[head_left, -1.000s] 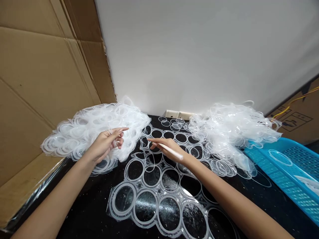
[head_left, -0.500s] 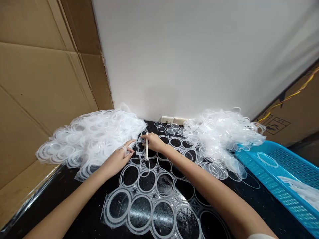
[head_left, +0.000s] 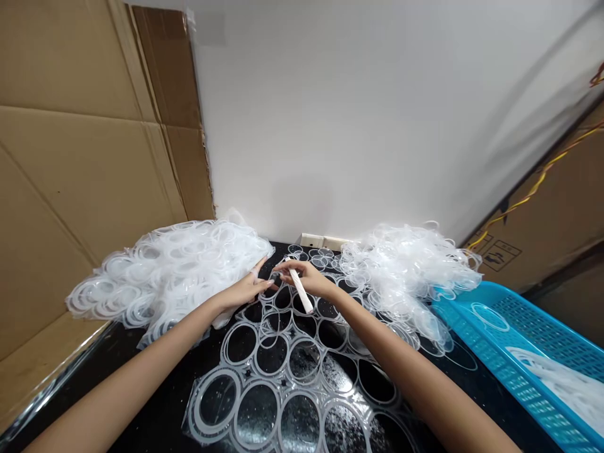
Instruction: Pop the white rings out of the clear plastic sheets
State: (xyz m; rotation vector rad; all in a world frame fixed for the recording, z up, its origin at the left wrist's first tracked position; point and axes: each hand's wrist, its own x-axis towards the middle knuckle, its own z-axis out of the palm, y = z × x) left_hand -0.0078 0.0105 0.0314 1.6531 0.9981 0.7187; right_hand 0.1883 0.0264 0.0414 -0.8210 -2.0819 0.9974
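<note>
My right hand (head_left: 306,277) grips a slim white stick-like tool (head_left: 301,290), which slants across its fingers. Its kind I cannot make out. Close beside it on the left is my left hand (head_left: 248,290), thumb and index finger spread, a whitish wrap around one finger. Both hands are at the far left part of a clear plastic sheet (head_left: 287,373) with rows of round openings edged by frosted rings. A thin loose ring (head_left: 268,343) lies over the sheet. Left of my left hand is a big heap of frosted ring sheets (head_left: 189,264).
A second pile of thin clear rings (head_left: 401,264) sits at the right, against a blue basket (head_left: 500,371) holding white strips. Small round pieces (head_left: 324,258) lie near the wall socket strip (head_left: 325,241). Cardboard (head_left: 85,157) stands at the left edge of the black tabletop (head_left: 136,377).
My right hand has shifted right, and the white tool has swung from near upright to slanting down right. My left hand has moved up and right, closer to it. The camera view has tilted slightly.
</note>
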